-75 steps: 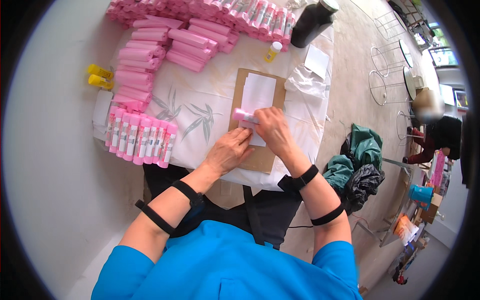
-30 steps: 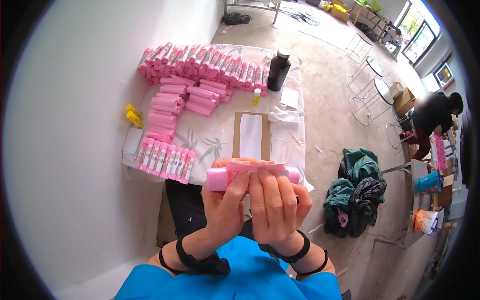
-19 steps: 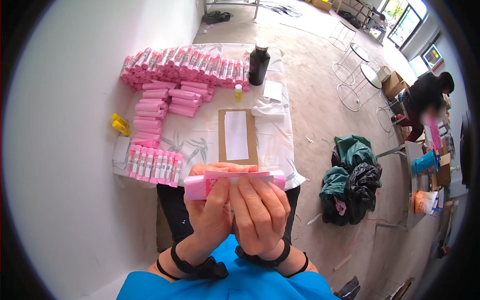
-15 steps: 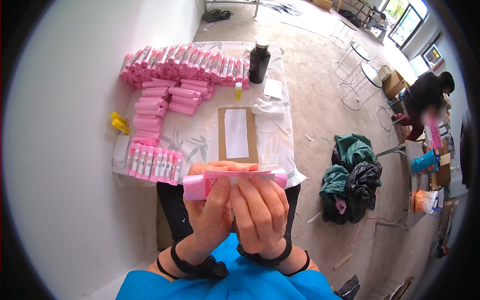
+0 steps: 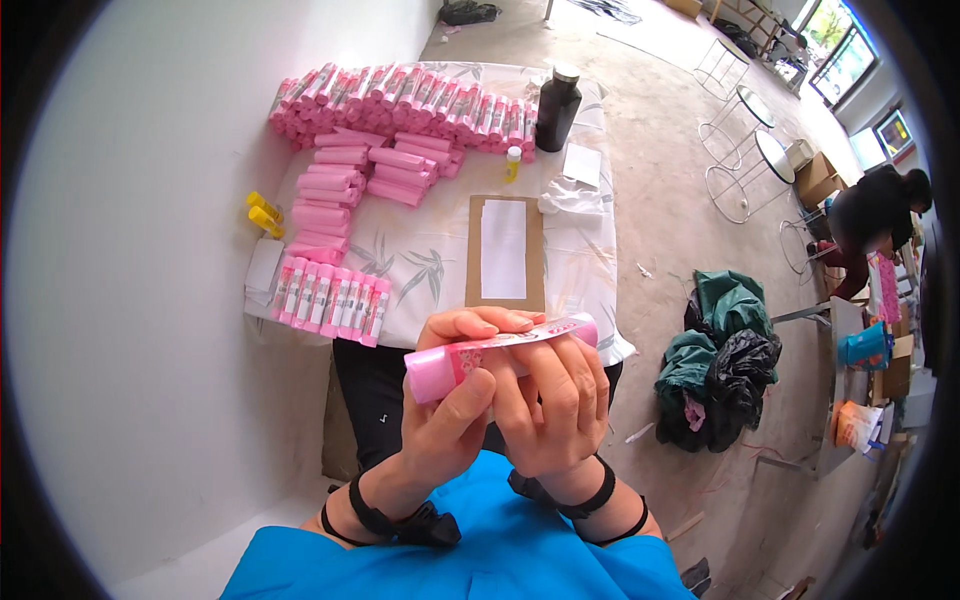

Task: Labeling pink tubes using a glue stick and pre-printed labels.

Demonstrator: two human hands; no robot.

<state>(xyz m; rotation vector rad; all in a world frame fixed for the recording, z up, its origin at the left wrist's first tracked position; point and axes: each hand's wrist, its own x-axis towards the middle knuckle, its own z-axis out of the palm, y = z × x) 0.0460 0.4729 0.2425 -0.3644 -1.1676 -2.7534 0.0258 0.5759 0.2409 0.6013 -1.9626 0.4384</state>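
Roll of pink plastic (image 5: 430, 374) w/ printed label (image 5: 522, 335) grasped by L hand (image 5: 440, 415) & R hand (image 5: 550, 410); cardboard (image 5: 535, 260) w/ white paper (image 5: 503, 250) just beyond.

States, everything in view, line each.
Pink roll: held
Left hand: closed on roll
Right hand: closed on roll
Label: on roll, sticking unclear
Labelled rolls: side by side
Plain rolls: stacked
Black bottle: upright, capped
Yellow tube: upright
Two yellow tubes: lying
Cardboard: flat, under paper
Bags: heaped
Stools: upright

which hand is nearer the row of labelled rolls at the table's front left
Left. The left hand is to the right of the labelled rolls, apart from them; the right hand is farther right, beyond the left.
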